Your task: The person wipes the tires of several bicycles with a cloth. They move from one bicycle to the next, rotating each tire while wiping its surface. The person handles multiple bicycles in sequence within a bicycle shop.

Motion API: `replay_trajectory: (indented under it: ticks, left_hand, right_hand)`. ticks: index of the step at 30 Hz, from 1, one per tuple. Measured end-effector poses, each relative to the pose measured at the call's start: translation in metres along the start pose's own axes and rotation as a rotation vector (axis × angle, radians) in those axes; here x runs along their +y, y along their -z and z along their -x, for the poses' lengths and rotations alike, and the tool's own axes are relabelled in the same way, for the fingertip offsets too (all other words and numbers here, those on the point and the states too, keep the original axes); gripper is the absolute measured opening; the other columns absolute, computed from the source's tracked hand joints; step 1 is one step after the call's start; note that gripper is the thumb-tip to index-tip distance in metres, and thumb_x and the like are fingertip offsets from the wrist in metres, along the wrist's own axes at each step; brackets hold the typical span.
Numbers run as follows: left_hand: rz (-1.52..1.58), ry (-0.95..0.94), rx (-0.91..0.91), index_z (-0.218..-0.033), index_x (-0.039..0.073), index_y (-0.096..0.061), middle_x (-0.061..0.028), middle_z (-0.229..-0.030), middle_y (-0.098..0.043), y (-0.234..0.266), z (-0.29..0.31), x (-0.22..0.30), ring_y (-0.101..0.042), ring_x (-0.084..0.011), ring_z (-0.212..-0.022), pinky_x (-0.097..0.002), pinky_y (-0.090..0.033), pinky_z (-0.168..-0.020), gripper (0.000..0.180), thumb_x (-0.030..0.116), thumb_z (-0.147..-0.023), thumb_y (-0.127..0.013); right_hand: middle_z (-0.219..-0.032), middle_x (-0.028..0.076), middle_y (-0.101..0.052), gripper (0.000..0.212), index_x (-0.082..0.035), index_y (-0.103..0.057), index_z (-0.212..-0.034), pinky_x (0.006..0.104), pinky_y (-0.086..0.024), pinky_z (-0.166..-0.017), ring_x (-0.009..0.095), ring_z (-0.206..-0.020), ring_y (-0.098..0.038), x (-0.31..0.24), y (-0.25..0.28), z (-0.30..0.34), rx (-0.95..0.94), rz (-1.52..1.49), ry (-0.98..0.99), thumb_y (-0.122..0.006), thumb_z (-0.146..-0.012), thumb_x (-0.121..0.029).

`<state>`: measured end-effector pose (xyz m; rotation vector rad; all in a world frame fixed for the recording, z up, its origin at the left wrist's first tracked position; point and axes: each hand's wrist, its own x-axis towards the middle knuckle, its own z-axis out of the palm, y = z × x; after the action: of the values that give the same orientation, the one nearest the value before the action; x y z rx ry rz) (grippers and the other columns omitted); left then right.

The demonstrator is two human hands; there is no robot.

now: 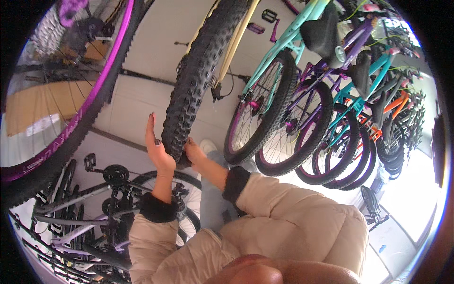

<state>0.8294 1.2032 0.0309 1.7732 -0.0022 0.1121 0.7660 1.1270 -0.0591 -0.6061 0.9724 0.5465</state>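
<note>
- Two beige puffy sleeves with dark cuffs are coming up from the lower edge, one on each forearm.
- The left hand (158, 150) is pressing flat against the left side of a black knobby tyre (194, 80), its fingers (150, 124) stretched out straight and released, pointing upward along the tread.
- The right hand (194, 154) is meeting the lower end of the same tyre from the right; its fingers are curling around the tread's bottom edge, grasping it.
- The tyre is hanging just in front of the person, running diagonally from the hands up toward the top middle of the picture, beside a cream-coloured frame (239, 42).
- To the left, a purple-rimmed wheel (90, 94) is arching close overhead.
- Below the hands, a dark bicycle (94, 194) with a chainring and pedal is standing on the pale floor (137, 99).
- Further right, a teal bicycle (288, 40) and a purple bicycle (331, 66) are leaning in a row, with more wheels, one orange-framed, trailing away toward the bright far right.
</note>
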Motion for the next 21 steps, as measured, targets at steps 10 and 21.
replay_trajectory:
  ticks: [10,21]
  left_hand:
    - [-0.037,0.137,0.040,-0.137,-0.005,-0.037,-0.0195,-0.140,-0.041,-0.001,0.003,-0.005,-0.038,-0.0307,-0.130,-0.0391,-0.025,-0.108,0.061,0.037,-0.093,-0.030]
    - [-0.371,-0.159,0.041,-0.136,-0.007,-0.036,-0.0229,-0.138,-0.041,-0.026,-0.032,0.059,-0.039,-0.0362,-0.128,-0.0422,-0.026,-0.108,0.072,0.052,-0.095,-0.025]
  right_hand:
    - [-0.084,0.006,-0.051,0.011,-0.008,-0.048,-0.096,0.0398,-0.048,-0.068,0.022,-0.073,-0.053,-0.285,-0.052,0.077,-0.004,-0.199,0.461,-0.046,-0.089,-0.016]
    - [-0.110,0.016,-0.050,0.047,-0.013,-0.047,-0.113,0.0507,-0.046,-0.087,0.041,-0.107,-0.047,-0.483,-0.046,-0.019,0.567,1.215,1.629,-0.066,-0.071,-0.006]
